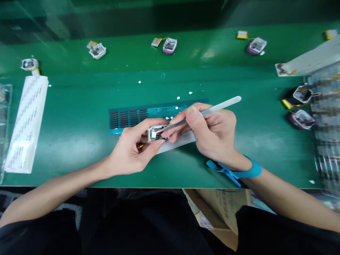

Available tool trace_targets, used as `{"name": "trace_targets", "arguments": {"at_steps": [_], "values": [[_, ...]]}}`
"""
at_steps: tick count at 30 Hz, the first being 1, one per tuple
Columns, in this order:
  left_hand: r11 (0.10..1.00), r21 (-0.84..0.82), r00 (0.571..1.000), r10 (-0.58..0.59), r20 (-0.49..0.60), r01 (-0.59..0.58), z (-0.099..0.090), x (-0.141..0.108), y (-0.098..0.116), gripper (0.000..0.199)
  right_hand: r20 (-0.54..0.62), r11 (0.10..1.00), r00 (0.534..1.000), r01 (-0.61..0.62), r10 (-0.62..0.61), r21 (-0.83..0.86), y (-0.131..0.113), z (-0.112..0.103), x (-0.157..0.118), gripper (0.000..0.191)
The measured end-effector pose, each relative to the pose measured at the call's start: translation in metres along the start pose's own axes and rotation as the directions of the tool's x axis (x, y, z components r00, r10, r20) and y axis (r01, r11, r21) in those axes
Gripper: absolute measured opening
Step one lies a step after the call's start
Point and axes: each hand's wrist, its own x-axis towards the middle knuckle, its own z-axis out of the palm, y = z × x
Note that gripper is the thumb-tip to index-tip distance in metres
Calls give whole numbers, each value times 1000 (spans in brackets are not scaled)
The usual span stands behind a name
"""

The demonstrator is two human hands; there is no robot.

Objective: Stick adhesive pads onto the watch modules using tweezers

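The left hand (136,150) pinches a small white device housing (149,135), open side up, between its thumb and fingers, while the right hand (212,132) grips metal tweezers (223,105) like a pen. The tweezers slant down from the right hand into the housing, their tip beside a white square component (153,135); whether it touches that component is hard to tell at this size. Directly under the grip lies a pale strip (178,143), and just beyond the left hand's fingers is a teal sheet (113,131) with rows of dark adhesive-like pieces (129,119). A blue wrist strap (249,169) circles the right wrist. Well beyond the grip, a purple housing (169,46) sits wired to a silver-and-yellow battery (156,42). Far left of the hands lies a long printed white sheet (26,124); far right, a clear plastic tray (329,148) stands on the green bench (79,99).
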Motion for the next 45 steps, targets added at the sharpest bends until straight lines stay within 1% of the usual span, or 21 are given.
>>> {"name": "trace_targets", "arguments": {"at_steps": [6, 11, 19, 25, 30, 32, 34, 36, 38, 39, 40, 41, 42, 43, 44, 45], "values": [[1000, -7, 1000, 1, 4, -1, 0, 1, 0, 23, 14, 1000, 1000, 5, -5, 20, 0, 0, 0, 35], [1000, 10, 1000, -14, 12, 14, -1, 0, 0, 23, 1, 999, 1000, -22, 22, -32, 0, -1, -1, 39], [1000, 6, 1000, 7, -2, -7, 0, 0, 0, 23, 10, 999, 999, -35, 35, 4, -2, 0, 0, 38], [1000, 7, 1000, -14, -18, 14, 0, -1, 0, 23, 14, 999, 999, -37, 37, 12, 0, 0, 0, 39], [1000, 12, 1000, 6, -13, -6, -1, -2, 1, 24, 22, 1000, 1000, -9, 9, 24, 2, 0, 0, 36], [1000, 21, 1000, -10, -12, 10, -2, -2, 0, 24, 29, 1000, 999, 17, -17, 4, 4, 0, 0, 36], [998, 34, 999, -48, -21, 48, -2, -3, -1, 25, 37, 997, 997, 65, -64, -36, 5, -1, -1, 34], [996, 46, 997, -76, -29, 78, -3, -3, -1, 27, 47, 983, 989, 144, -140, -109, 7, -2, -3, 29], [993, 88, 996, -82, -25, 84, -6, -2, 3, 29, 62, 948, 962, 271, -265, -168, 8, -3, -5, 23], [989, 128, 997, -72, -22, 74, -10, -1, 7, 29, 46, 924, 941, 339, -336, -174, 7, -3, -5, 20], [981, 184, 998, -57, -30, 62, -14, 1, 11, 29, 4, 905, 918, 392, -396, -168, 7, -4, -5, 19], [967, 250, 998, -37, -51, 49, -20, 3, 17, 28, -52, 894, 901, 419, -431, -158, 7, -4, -4, 20], [944, 328, 997, -14, -79, 39, -28, 6, 22, 28, -108, 896, 894, 417, -435, -152, 7, -5, -3, 20], [912, 409, 994, 9, -109, 37, -36, 10, 27, 26, -144, 908, 900, 389, -410, -154, 7, -6, -1, 20], [873, 485, 991, 21, -129, 44, -45, 14, 30, 25, -144, 924, 919, 344, -368, -167, 8, -7, 1, 21], [833, 550, 991, 11, -131, 63, -53, 18, 32, 23, -112, 937, 942, 293, -318, -192, 9, -8, 4, 21]]}}
